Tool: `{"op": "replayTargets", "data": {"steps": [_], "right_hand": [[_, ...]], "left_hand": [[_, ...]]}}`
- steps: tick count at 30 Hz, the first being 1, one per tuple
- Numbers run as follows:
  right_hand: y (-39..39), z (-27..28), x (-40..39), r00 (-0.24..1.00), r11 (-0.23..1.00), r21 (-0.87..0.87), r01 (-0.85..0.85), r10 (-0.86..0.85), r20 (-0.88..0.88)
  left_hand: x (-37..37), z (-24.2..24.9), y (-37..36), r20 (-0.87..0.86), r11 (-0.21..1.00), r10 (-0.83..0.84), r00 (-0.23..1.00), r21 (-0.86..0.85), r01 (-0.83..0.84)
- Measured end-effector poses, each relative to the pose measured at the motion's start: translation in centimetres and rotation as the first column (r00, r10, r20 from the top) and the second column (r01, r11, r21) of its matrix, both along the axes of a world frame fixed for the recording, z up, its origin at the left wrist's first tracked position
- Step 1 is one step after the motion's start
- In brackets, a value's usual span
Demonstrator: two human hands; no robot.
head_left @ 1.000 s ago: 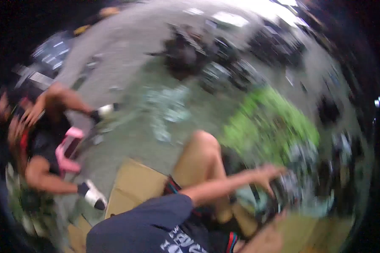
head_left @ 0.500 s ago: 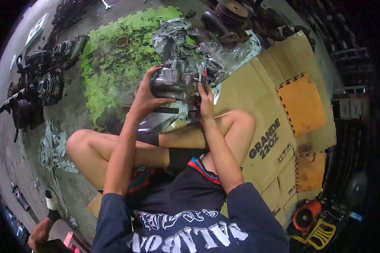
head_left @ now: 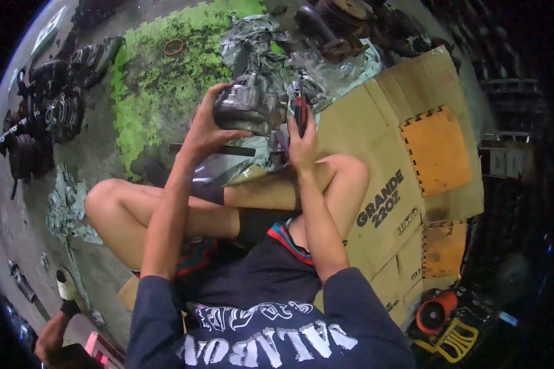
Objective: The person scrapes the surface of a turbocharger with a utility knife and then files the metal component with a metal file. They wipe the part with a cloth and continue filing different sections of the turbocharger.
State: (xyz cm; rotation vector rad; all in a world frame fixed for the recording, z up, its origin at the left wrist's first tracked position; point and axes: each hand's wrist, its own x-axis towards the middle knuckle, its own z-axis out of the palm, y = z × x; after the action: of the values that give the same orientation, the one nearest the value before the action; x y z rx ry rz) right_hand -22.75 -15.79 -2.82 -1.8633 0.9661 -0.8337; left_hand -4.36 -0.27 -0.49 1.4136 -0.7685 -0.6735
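Note:
Fingers and thumb of my left hand (head_left: 208, 128) wrap round the left side of a grey metal housing (head_left: 246, 106), held above the floor between my knees. My right hand (head_left: 302, 140) is closed on a red and black hand tool (head_left: 300, 114), which points up along the housing's right side. What the tool's tip touches is too small to tell. Just below the housing lies a dark flat bar (head_left: 234, 150). Crumpled grey rags (head_left: 252, 40) lie beyond the housing.
A stained green foam mat (head_left: 160, 80) holds a copper-coloured ring (head_left: 173, 47). Dark machine parts (head_left: 61, 114) lie at left, and cardboard (head_left: 375, 147) with orange mats (head_left: 440, 150) at right. Another person's foot (head_left: 68, 289) shows at lower left. A red-rimmed fan (head_left: 434, 313) stands lower right.
My right hand has shifted its hold on the red and black tool, which now stands more in view beside the housing. My left hand keeps its grip. The whole view has shifted slightly.

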Motion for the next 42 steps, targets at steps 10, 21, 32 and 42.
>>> {"op": "replayTargets", "data": {"steps": [10, 21, 32, 42], "right_hand": [[3.6, 8.0, -5.1, 0.843, 0.848, -0.106, -0.520, 0.490, -0.221], [5.7, 9.2, -4.2, 0.853, 0.893, -0.004, -0.449, 0.428, -0.298], [5.8, 9.4, -3.8, 0.868, 0.901, -0.055, -0.430, 0.396, -0.299], [6.3, 10.7, -3.9, 0.844, 0.911, 0.060, -0.408, 0.401, -0.356]], "left_hand": [[1.0, -1.1, -0.5, 0.141, 1.000, 0.027, 0.990, -0.001, -0.027], [1.0, -1.6, -0.6, 0.196, 0.999, 0.029, 0.980, -0.028, -0.024], [1.1, -1.9, -0.6, 0.305, 0.998, 0.059, 0.950, -0.027, -0.053], [0.8, -1.3, -0.7, 0.313, 0.996, 0.094, 0.945, -0.030, -0.089]]}}
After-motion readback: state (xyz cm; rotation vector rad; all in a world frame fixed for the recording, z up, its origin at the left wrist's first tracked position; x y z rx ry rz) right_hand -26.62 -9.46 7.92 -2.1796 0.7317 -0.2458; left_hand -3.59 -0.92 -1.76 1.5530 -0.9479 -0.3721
